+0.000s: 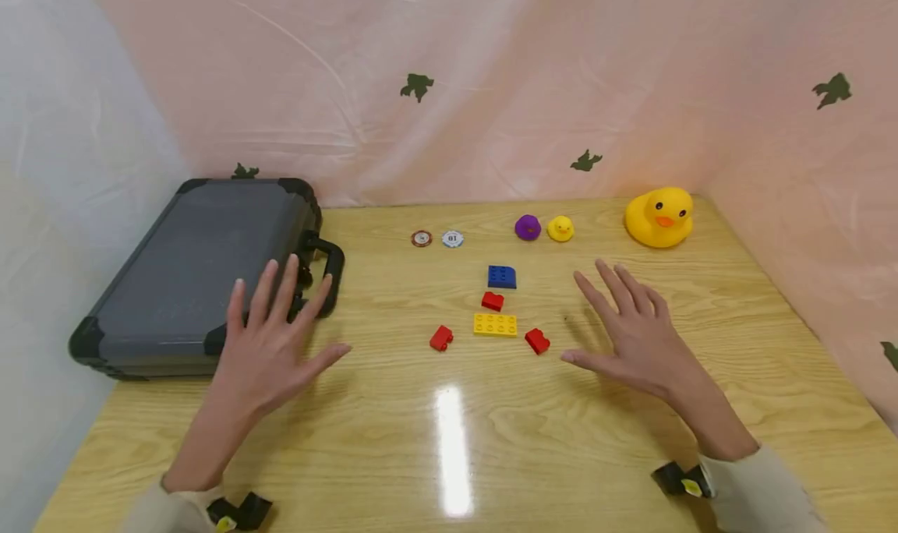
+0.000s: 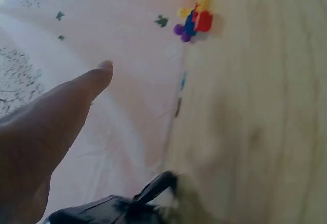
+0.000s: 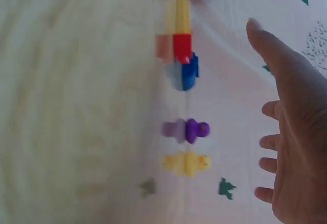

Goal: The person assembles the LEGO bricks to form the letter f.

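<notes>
My left hand [image 1: 270, 354] is spread with fingers straight, overlapping the front corner of a grey hard case [image 1: 203, 260] in the head view and holding nothing. My right hand [image 1: 641, 342], also spread and holding nothing, hovers over the table right of the toy bricks. Between the hands lie a yellow brick [image 1: 495, 326], a red brick [image 1: 441, 338] on its left, another red brick [image 1: 537, 341] on its right, a third red brick [image 1: 493, 301] behind it and a blue brick [image 1: 501, 277] farther back. In the right wrist view, the blue brick [image 3: 189, 72] shows beyond the thumb.
Two poker chips, one brown-rimmed [image 1: 422, 238] and one pale blue [image 1: 452, 239], lie near the table's back edge. A small purple duck [image 1: 528, 227], a small yellow duck [image 1: 561, 228] and a large yellow duck [image 1: 659, 218] stand right of them. A pink cloth [image 1: 491, 112] hangs behind.
</notes>
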Demonstrator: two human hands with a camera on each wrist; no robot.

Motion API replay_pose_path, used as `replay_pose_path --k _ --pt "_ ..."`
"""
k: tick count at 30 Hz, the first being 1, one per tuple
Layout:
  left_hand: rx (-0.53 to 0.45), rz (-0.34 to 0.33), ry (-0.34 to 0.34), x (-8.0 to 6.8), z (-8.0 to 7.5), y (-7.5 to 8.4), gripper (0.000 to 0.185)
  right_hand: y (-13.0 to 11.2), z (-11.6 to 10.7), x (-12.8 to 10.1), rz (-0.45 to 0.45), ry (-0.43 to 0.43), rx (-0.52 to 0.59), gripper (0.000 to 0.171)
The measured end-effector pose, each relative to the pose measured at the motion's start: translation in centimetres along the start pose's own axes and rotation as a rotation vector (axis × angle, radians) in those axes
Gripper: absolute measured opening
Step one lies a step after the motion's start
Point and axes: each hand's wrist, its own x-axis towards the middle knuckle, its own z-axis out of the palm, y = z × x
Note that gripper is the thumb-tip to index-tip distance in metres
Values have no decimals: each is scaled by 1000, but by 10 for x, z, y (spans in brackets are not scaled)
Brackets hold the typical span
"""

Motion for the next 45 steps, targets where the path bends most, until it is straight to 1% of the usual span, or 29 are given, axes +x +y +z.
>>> replay_pose_path --k 4,7,9,12,17,19,22,25,31,36,40,45 --pt "-127 43 -106 8 21 14 85 -3 13 7 12 -121 185 94" --pt "-256 38 -184 14 37 25 78 -5 21 11 22 -184 343 84" --pt "-321 19 -229 17 47 31 77 -5 27 13 17 -202 420 78" --pt "-406 8 -270 23 59 40 76 -6 35 16 -7 -198 494 68" --pt "-560 52 -279 35 73 50 67 -4 45 19 -37 -156 555 52" --pt "-627 59 -292 38 78 53 63 -2 47 19 -35 -147 581 48" --pt "-693 64 -316 42 85 55 59 -1 50 20 -33 -147 611 45" --pt "-711 81 -320 46 91 58 56 1 52 20 -36 -152 628 43" --pt "-693 112 -304 51 99 62 51 0 51 21 -33 -159 652 40" --pt "-690 142 -271 54 104 63 48 -1 50 21 -25 -162 659 40" --pt "-691 168 -247 56 105 64 46 0 50 21 -31 -156 651 40" --pt "-690 181 -248 57 105 65 43 0 51 21 -40 -148 643 38"
